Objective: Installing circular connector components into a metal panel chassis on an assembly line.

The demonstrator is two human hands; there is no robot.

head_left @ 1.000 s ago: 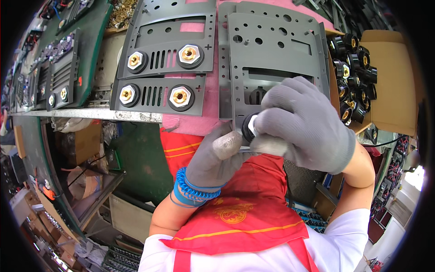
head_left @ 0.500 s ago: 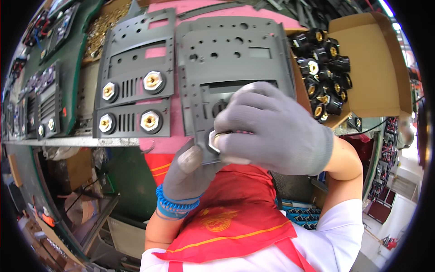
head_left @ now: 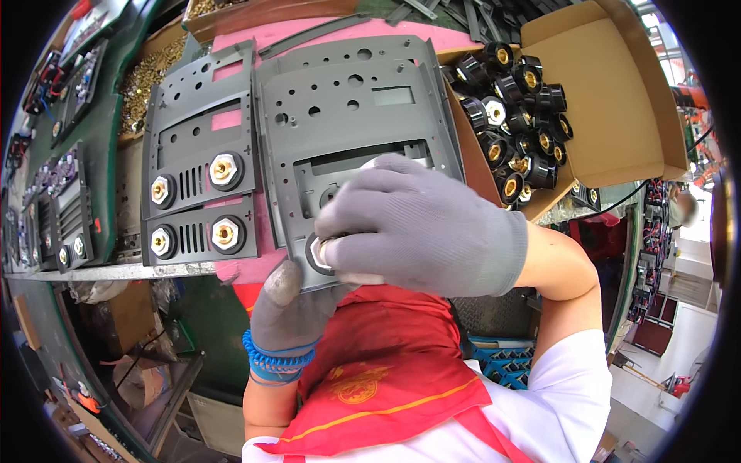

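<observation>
A grey metal panel (head_left: 347,143) with round holes and slots lies in front of me, its near corner jutting past the table's edge. My left hand (head_left: 297,312), in a grey glove, grips that corner with its thumb against the edge; its other fingers are hidden below the panel. Over the same corner my right hand (head_left: 424,228), also gloved, has its fingers closed around a silver hex nut (head_left: 317,255). Only the nut's left side shows. To the left lie two more grey panels (head_left: 202,127), overlapping, each fitted with brass-centred black connectors and hex nuts (head_left: 226,170).
At the right stands an open cardboard box (head_left: 610,100) full of black round connectors (head_left: 525,127) with brass centres. Dark metal strips (head_left: 471,19) lie at the back on a pink sheet (head_left: 262,35). Small brass parts (head_left: 147,89) fill a tray at the far left.
The whole view has shifted, so panels and hands appear further left. My right fingers stay at the hex nut with a slightly changed pose; my left hand keeps the panel's corner.
</observation>
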